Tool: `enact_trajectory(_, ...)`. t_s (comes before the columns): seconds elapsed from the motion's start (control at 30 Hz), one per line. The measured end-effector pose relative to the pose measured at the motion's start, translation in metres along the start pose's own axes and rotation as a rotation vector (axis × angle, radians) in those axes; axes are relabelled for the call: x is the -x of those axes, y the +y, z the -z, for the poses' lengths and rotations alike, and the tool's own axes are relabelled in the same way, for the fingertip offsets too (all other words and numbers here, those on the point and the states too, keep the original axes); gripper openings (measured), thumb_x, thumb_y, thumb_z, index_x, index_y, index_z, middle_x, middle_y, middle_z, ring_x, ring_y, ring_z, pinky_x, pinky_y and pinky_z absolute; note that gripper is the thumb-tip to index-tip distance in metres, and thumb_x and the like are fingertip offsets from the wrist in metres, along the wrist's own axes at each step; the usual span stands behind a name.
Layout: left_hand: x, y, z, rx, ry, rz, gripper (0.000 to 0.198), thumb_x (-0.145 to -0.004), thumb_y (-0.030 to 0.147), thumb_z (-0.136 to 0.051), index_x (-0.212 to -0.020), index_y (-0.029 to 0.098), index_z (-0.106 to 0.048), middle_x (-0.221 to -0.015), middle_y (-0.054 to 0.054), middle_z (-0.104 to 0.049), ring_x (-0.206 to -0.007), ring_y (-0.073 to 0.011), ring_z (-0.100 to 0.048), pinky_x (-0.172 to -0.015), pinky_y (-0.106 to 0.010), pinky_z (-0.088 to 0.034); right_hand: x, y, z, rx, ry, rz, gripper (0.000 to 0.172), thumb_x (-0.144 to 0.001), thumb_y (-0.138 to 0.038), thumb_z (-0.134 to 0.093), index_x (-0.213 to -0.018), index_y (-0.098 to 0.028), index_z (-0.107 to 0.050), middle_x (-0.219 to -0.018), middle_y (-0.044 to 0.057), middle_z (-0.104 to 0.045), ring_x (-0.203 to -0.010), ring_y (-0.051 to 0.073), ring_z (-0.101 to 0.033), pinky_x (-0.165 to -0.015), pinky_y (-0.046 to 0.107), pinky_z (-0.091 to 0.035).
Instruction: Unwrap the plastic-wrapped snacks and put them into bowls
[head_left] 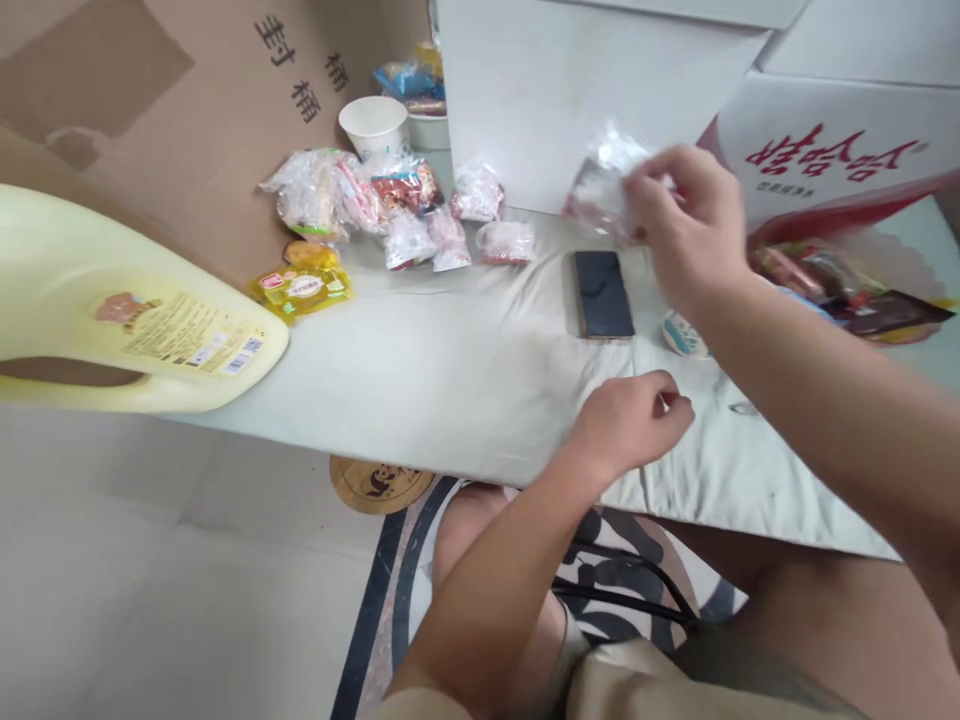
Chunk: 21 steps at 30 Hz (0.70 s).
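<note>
Pale cloth [450, 360]; right grip [694, 225] tight on packet [600, 192].

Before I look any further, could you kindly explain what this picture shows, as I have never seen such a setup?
There is no machine here, just a person's two bare hands, seen by a camera worn on the head, looking forward and down. The right hand holds a shiny clear packet above the cloth-covered table. The left hand has curled fingers; whether they hold anything is unclear. On the table are a dark phone, a yellow packet, several small wrapped packets and a white cup. A pale yellow jug is at the picture's left.
</note>
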<state>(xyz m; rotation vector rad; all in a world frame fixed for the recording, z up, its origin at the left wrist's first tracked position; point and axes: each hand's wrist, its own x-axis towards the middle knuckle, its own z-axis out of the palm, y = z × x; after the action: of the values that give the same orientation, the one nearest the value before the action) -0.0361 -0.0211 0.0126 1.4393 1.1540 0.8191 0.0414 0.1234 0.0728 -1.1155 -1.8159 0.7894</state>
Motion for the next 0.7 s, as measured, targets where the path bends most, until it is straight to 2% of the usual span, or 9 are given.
enact_trajectory(0.07,-0.005,-0.002,-0.004,0.131,0.099,0.01,0.012,-0.087,0.03,-0.059,-0.077,0.023,-0.058,-0.073,-0.002,-0.064,-0.074,-0.0187,-0.061,-0.075,-0.033,-0.046,0.067,-0.004,0.04,-0.066,0.182,0.032,0.019,-0.092,-0.04,-0.071,-0.103,-0.032,-0.059,-0.093,0.004,-0.058,-0.064,0.016,-0.052,-0.059,0.034,-0.045)
enact_trajectory(0.13,-0.01,-0.005,-0.008,0.269,0.228,0.036,0.014,-0.089,0.031,-0.057,-0.079,0.022,-0.058,-0.073,-0.001,-0.063,-0.073,-0.0163,-0.06,-0.074,-0.03,-0.047,0.127,0.003,0.069,-0.252,0.147,-0.074,0.053,-0.077,-0.037,-0.086,-0.116,-0.042,-0.051,-0.093,0.0,-0.062,-0.059,0.017,-0.053,-0.052,0.032,-0.043)
enact_trajectory(0.17,-0.013,-0.007,-0.011,0.338,0.278,0.056,0.015,-0.09,0.032,-0.056,-0.08,0.022,-0.058,-0.073,0.0,-0.062,-0.073,-0.0155,-0.06,-0.073,-0.029,-0.048,0.151,0.01,0.08,-0.308,0.153,-0.137,0.058,-0.075,-0.04,-0.087,-0.118,-0.044,-0.049,-0.09,0.0,-0.064,-0.059,0.018,-0.055,-0.052,0.033,-0.044)
enact_trajectory(0.27,-0.017,-0.011,-0.021,0.553,0.197,0.098,0.016,-0.09,0.034,-0.053,-0.084,0.02,-0.059,-0.085,-0.003,-0.065,-0.087,-0.0167,-0.065,-0.072,-0.027,-0.052,0.195,0.036,0.098,-0.39,0.158,-0.281,0.067,-0.069,-0.042,-0.09,-0.122,-0.044,-0.049,-0.094,0.001,-0.069,-0.065,0.02,-0.063,-0.056,0.034,-0.05)
enact_trajectory(0.33,-0.018,-0.014,-0.03,0.603,0.005,0.113,0.023,-0.087,0.041,-0.06,-0.095,0.019,-0.062,-0.104,-0.007,-0.068,-0.099,-0.0199,-0.067,-0.072,-0.027,-0.054,0.206,0.052,0.099,-0.379,0.122,-0.283,0.067,-0.072,-0.044,-0.087,-0.127,-0.04,-0.049,-0.104,0.002,-0.072,-0.071,0.02,-0.067,-0.059,0.033,-0.053)
enact_trajectory(0.43,-0.018,-0.019,-0.043,0.515,-0.271,0.141,0.052,-0.073,0.047,-0.081,-0.114,0.02,-0.063,-0.116,-0.009,-0.069,-0.102,-0.0239,-0.067,-0.081,-0.032,-0.055,0.209,0.067,0.098,-0.26,0.006,-0.195,0.062,-0.079,-0.049,-0.081,-0.131,-0.03,-0.052,-0.112,0.007,-0.074,-0.086,0.022,-0.072,-0.072,0.035,-0.057)
enact_trajectory(0.5,-0.022,-0.023,-0.05,0.46,-0.236,0.137,0.064,-0.065,0.042,-0.09,-0.118,0.019,-0.061,-0.116,-0.009,-0.07,-0.105,-0.0254,-0.067,-0.091,-0.036,-0.053,0.208,0.072,0.104,-0.146,0.001,-0.143,0.048,-0.087,-0.05,-0.071,-0.126,-0.025,-0.059,-0.116,0.01,-0.074,-0.1,0.026,-0.072,-0.084,0.039,-0.058)
enact_trajectory(0.57,-0.029,-0.024,-0.053,0.492,-0.111,0.133,0.067,-0.062,0.04,-0.093,-0.117,0.021,-0.059,-0.117,-0.009,-0.071,-0.107,-0.0261,-0.068,-0.096,-0.039,-0.053,0.208,0.08,0.118,0.009,0.084,-0.136,0.032,-0.096,-0.044,-0.055,-0.118,-0.024,-0.066,-0.118,0.01,-0.075,-0.108,0.028,-0.071,-0.093,0.043,-0.057)
enact_trajectory(0.7,-0.045,-0.02,-0.05,0.693,0.006,0.097,0.064,-0.059,0.035,-0.094,-0.113,0.026,-0.061,-0.123,-0.006,-0.073,-0.106,-0.0247,-0.071,-0.091,-0.039,-0.057,0.214,0.109,0.153,0.488,0.136,-0.143,0.034,-0.091,-0.026,-0.05,-0.117,-0.023,-0.071,-0.124,0.011,-0.073,-0.127,0.035,-0.062,-0.108,0.055,-0.047)
